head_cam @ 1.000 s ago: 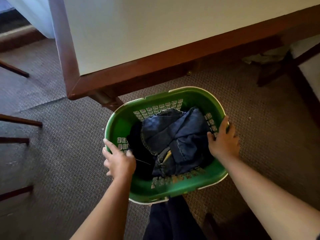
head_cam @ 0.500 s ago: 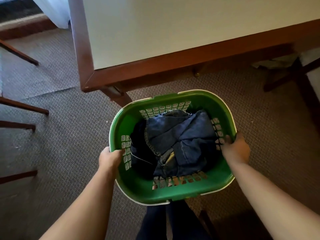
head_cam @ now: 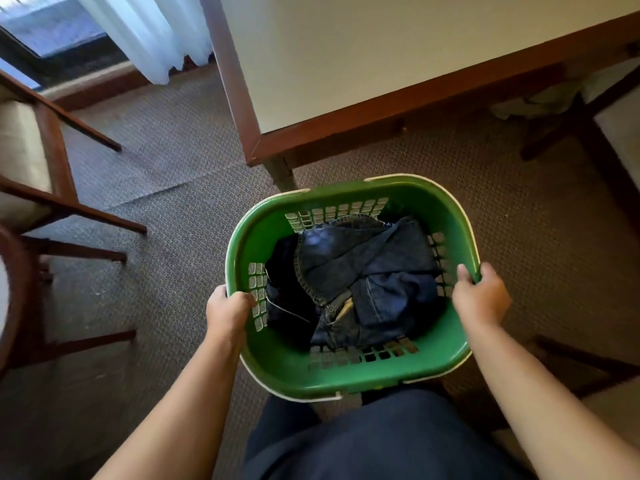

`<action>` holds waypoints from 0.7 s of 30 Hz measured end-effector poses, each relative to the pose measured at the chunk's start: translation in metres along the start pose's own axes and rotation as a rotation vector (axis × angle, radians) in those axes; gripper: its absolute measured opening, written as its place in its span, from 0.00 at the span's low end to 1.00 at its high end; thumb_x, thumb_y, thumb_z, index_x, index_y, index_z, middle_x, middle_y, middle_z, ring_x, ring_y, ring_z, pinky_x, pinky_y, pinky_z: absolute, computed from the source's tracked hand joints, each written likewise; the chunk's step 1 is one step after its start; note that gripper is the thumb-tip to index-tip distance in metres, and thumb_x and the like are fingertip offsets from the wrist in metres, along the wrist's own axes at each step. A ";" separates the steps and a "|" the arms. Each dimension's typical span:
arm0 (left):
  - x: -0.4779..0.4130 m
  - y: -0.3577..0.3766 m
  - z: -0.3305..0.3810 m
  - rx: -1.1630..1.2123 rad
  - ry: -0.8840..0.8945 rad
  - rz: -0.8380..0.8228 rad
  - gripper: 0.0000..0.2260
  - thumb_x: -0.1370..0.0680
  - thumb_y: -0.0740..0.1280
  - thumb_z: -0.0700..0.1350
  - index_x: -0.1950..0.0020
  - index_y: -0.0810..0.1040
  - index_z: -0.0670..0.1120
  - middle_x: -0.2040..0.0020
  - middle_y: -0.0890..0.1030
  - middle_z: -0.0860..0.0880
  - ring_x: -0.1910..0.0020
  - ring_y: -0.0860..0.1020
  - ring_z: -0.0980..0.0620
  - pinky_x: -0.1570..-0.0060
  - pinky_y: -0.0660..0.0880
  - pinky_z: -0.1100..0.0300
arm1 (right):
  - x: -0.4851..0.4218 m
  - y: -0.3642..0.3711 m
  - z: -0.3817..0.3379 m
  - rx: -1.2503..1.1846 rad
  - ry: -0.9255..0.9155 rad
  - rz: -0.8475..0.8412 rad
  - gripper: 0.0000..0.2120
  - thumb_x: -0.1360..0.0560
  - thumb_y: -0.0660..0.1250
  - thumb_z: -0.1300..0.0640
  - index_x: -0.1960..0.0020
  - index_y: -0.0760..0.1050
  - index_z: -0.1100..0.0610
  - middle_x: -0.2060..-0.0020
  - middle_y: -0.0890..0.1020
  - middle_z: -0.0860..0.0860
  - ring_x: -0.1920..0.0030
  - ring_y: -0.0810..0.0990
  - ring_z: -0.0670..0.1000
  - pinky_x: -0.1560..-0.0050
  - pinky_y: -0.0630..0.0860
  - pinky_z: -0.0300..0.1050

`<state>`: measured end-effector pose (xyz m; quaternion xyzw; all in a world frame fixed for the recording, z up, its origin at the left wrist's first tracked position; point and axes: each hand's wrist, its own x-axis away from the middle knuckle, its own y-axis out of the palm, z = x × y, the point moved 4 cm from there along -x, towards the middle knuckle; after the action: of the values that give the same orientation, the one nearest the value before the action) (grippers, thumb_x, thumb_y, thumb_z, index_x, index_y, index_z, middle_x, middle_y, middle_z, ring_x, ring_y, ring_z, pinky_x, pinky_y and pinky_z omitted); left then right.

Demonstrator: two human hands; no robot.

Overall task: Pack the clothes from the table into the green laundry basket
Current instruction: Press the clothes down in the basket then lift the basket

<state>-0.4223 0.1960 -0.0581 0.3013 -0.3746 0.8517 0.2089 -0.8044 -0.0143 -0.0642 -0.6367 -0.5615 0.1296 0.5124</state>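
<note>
The green laundry basket (head_cam: 349,377) with a white rim sits low in front of my legs, above the carpet. Inside it lie dark blue jeans (head_cam: 367,271) folded loosely over a darker garment (head_cam: 282,292) on the left. My left hand (head_cam: 227,311) is closed around the basket's left rim. My right hand (head_cam: 479,294) grips the right rim, thumb inside. The white table top (head_cam: 363,53) with a red-brown wooden edge stands just beyond the basket; no clothes show on the part in view.
A wooden chair (head_cam: 41,188) with a pale cushion stands at the left. A table leg (head_cam: 282,173) comes down close behind the basket. More dark chair legs (head_cam: 568,133) stand at the right. White curtains (head_cam: 145,32) hang at the back left. Brown carpet covers the floor.
Both hands went from reaching at the basket's sides to gripping its rim. The basket now sits higher and closer to me, and the view has pulled back from the table.
</note>
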 end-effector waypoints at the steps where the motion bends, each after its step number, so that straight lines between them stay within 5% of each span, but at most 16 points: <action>1: -0.002 -0.013 -0.003 0.007 0.012 -0.012 0.12 0.33 0.67 0.33 0.51 0.77 0.42 0.58 0.80 0.40 0.61 0.78 0.42 0.62 0.78 0.50 | 0.016 0.001 -0.002 -0.026 0.012 0.010 0.19 0.20 0.64 0.45 0.35 0.75 0.56 0.43 0.82 0.59 0.44 0.81 0.63 0.43 0.79 0.61; 5: -0.022 -0.072 -0.010 0.014 0.058 -0.048 0.10 0.34 0.67 0.32 0.54 0.77 0.42 0.59 0.80 0.39 0.62 0.78 0.43 0.62 0.79 0.45 | 0.073 0.017 -0.007 -0.096 0.035 0.064 0.21 0.22 0.64 0.42 0.35 0.77 0.54 0.42 0.83 0.57 0.43 0.81 0.61 0.41 0.78 0.62; 12: -0.059 -0.163 0.010 -0.080 0.207 -0.050 0.09 0.42 0.68 0.38 0.63 0.76 0.42 0.69 0.78 0.42 0.69 0.76 0.44 0.69 0.74 0.51 | 0.175 0.046 -0.016 -0.334 0.111 0.115 0.25 0.22 0.68 0.47 0.30 0.74 0.58 0.35 0.80 0.59 0.36 0.79 0.63 0.34 0.74 0.59; 21: -0.096 -0.196 0.059 -0.190 0.327 -0.078 0.12 0.44 0.67 0.40 0.62 0.79 0.40 0.69 0.79 0.42 0.69 0.76 0.45 0.68 0.74 0.52 | 0.233 0.067 -0.036 -0.353 0.188 0.139 0.25 0.21 0.67 0.48 0.28 0.73 0.59 0.32 0.77 0.61 0.33 0.76 0.64 0.33 0.71 0.56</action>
<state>-0.2170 0.2620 0.0099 0.1521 -0.4025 0.8412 0.3275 -0.6603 0.1751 -0.0061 -0.7630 -0.4801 0.0043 0.4328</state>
